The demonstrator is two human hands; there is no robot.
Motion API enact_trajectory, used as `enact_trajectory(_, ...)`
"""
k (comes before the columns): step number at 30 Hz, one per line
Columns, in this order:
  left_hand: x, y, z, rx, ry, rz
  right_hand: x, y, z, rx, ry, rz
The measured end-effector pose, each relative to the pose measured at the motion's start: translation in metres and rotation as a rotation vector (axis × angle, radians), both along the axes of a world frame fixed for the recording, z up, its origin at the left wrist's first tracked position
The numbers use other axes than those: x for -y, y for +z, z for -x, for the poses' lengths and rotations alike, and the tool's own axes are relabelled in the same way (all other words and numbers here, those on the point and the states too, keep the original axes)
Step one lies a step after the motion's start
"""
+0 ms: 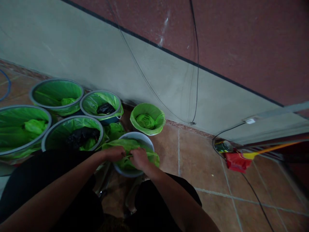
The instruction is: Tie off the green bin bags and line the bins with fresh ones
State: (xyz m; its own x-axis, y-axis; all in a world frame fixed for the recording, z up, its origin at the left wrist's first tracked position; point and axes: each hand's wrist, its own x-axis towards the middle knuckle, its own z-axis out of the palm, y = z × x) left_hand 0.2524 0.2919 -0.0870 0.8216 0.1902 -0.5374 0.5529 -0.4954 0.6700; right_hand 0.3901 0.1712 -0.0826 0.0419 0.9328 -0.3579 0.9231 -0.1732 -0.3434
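A green plastic bag lies bunched across a pale bucket-shaped bin standing on the floor in front of me. My left hand is closed on the bag at the near side of the bin. Close beside it, my right hand grips the same bag, whose loose edge spreads to the right past the rim. Much of the bin's inside is hidden by the bag and my hands. Just behind stands a small bin lined in green, with more bunched green plastic inside.
Several lined bins stand on the left, among them a grey-rimmed bin and one holding black plastic. Along the wall hang cables. A red dustpan with a yellow handle lies right on the tiled floor, near a cable.
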Motion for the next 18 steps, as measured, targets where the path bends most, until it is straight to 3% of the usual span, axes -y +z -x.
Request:
enact_trajectory(4, 0.000, 0.009, -0.001, 0.073, -0.040, 0.187, -0.004, -0.002, -0.010, -0.086, -0.072, -0.002)
enact_trajectory(8, 0.002, 0.011, -0.001, 0.097, 0.042, 0.361, -0.006, -0.004, -0.012, -0.175, -0.097, -0.006)
enact_trajectory(13, 0.003, 0.003, -0.001, 0.068, 0.115, 0.223, -0.010, -0.006, -0.019, -0.318, -0.191, -0.074)
enact_trajectory(18, -0.001, 0.007, 0.001, 0.114, 0.186, 0.176, -0.012, -0.002, -0.032, -0.601, -0.245, -0.153)
